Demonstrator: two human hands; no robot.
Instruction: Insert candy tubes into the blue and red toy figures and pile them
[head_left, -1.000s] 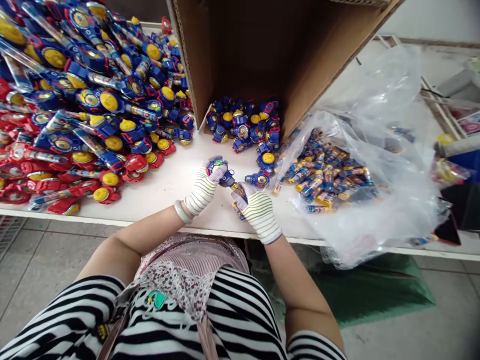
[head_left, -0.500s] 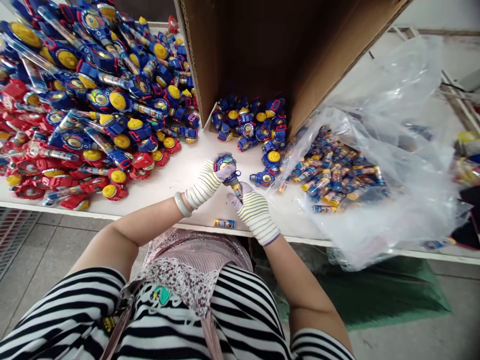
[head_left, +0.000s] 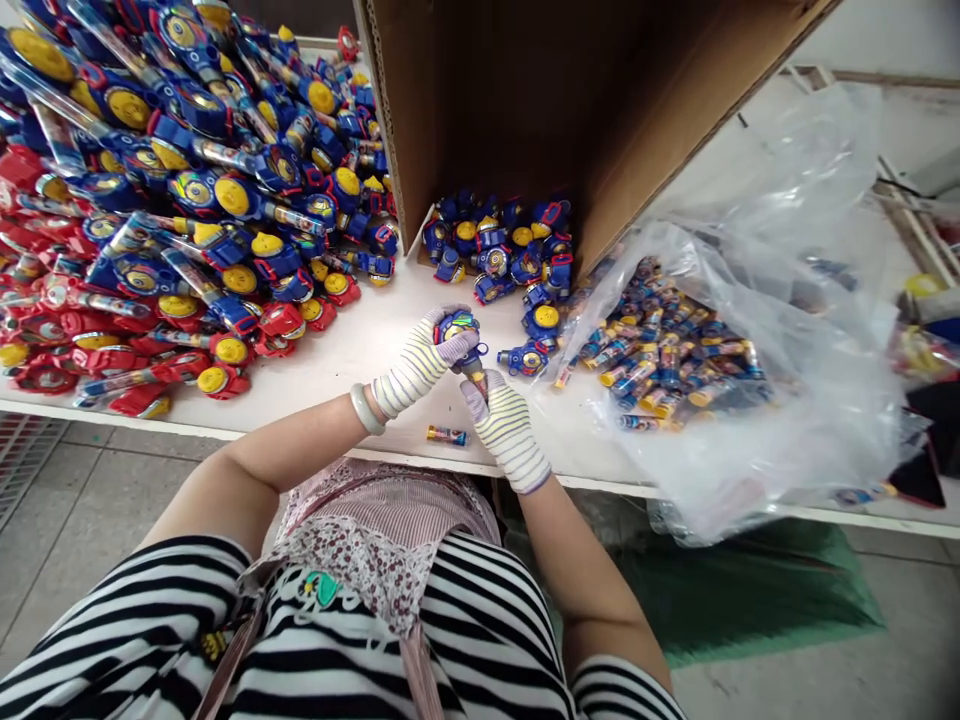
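Observation:
My left hand [head_left: 420, 362], in a striped knit glove, is wrapped round a blue toy [head_left: 456, 326] with a round patterned face and a red trim. My right hand [head_left: 504, 425], gloved alike, pinches a small printed tube [head_left: 477, 376] at the toy's lower end; the fingers partly cover it. A loose tube [head_left: 448, 435] with a yellow cap lies by the table's front edge, below the hands. Just right of the held toy lies another blue toy [head_left: 525, 358] on the white table.
A large pile of blue and red toys [head_left: 225, 200] covers the left side. An open cardboard box [head_left: 630, 150] stands ahead, with several blue toys [head_left: 495, 245] at its mouth. To the right, a clear plastic bag [head_left: 795, 400] spills many small tubes [head_left: 664, 350].
Both hands, still joined at the toy, have shifted very slightly. The right fingers now cover more of the tube. The view has also moved a little.

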